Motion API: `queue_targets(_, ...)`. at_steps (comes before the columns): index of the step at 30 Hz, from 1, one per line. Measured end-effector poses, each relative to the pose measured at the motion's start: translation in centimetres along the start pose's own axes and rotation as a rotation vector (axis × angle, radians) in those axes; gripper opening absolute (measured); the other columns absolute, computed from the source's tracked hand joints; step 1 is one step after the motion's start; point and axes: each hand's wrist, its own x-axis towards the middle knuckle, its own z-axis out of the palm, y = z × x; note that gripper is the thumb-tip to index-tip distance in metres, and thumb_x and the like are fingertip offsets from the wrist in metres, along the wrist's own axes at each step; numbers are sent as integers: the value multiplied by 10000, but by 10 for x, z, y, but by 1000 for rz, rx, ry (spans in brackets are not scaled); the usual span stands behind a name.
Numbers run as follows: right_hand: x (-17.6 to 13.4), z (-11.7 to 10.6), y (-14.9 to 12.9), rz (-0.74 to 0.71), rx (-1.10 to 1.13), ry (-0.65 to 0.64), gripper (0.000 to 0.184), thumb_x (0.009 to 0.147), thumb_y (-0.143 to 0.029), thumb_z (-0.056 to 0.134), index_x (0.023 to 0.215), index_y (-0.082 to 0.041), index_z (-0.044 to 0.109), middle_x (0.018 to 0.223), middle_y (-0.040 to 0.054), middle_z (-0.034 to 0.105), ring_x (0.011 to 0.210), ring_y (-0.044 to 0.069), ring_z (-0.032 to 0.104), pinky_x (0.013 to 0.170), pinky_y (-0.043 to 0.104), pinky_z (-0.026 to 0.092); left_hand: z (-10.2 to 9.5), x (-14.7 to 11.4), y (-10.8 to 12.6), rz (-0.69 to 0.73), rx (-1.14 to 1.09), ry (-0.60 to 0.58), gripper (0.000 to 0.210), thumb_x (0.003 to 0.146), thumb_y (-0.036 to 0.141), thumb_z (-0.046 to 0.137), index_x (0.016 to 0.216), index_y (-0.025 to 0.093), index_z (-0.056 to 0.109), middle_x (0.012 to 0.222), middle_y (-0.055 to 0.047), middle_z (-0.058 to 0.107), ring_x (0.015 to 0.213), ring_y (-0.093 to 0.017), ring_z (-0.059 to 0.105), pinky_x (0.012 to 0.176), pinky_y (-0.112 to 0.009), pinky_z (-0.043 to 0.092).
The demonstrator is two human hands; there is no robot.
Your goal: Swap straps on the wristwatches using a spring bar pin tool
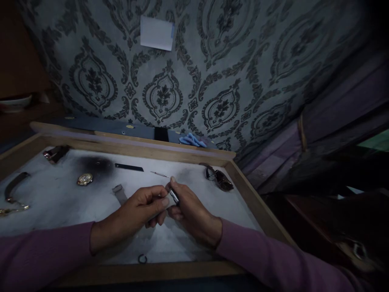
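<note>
Both my hands meet over the middle of a white-bottomed tray with a wooden rim (136, 147). My right hand (193, 211) is closed round a small silver-and-dark metal piece (174, 197), seen edge-on and looking like a watch case. The thumb and fingers of my left hand (141, 207) pinch at its near side, and what lies between them is partly hidden. Just beyond my fingertips lies a thin metal tool (160, 174) like a small screwdriver. A grey strap (119, 194) shows behind my left hand, its lower end hidden.
A gold watch face (84, 179) and a dark flat blade-like strip (129, 167) lie left of centre. Watches with straps (56, 154) (16, 194) sit at left, dark ones (219, 177) at right. A dark ring (142, 258) lies near the front, a blue cloth (192, 140) behind.
</note>
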Motion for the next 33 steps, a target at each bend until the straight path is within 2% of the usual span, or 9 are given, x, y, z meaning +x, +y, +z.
queue_targets(12,-1,3,3,-82,-63,43,528,732,-692,625,695,-202,432,426,-121,371,329,17,205,348,162,105,-2,0,-4,37,52,-26,312,850,476,554,772,181,492,566,55,508,469,-73,402,456,-197,293)
queue_targets(19,-5,6,2,-169,-140,20,521,778,-716,541,704,-206,464,371,-119,342,315,42,237,341,170,151,-1,-4,-3,68,80,-44,308,884,427,517,719,167,521,550,63,438,476,-72,335,462,-210,262)
queue_targets(23,-6,7,1,-206,-142,52,527,768,-708,563,672,-203,449,409,-117,314,351,42,237,357,169,167,-1,-4,-1,75,73,-55,316,889,429,511,708,171,510,539,67,421,474,-72,319,460,-213,251)
queue_targets(28,-5,4,4,-287,-230,51,518,824,-682,519,654,-194,471,441,-84,375,397,61,325,388,174,222,-2,-6,0,34,53,-80,336,879,479,522,780,159,549,527,81,394,454,-69,277,437,-214,217)
queue_targets(33,-5,2,5,-340,-287,34,514,845,-671,504,653,-195,482,458,-74,392,418,71,346,400,189,236,-2,-6,-1,16,37,-67,330,881,480,523,791,163,541,522,89,377,446,-64,243,429,-213,192)
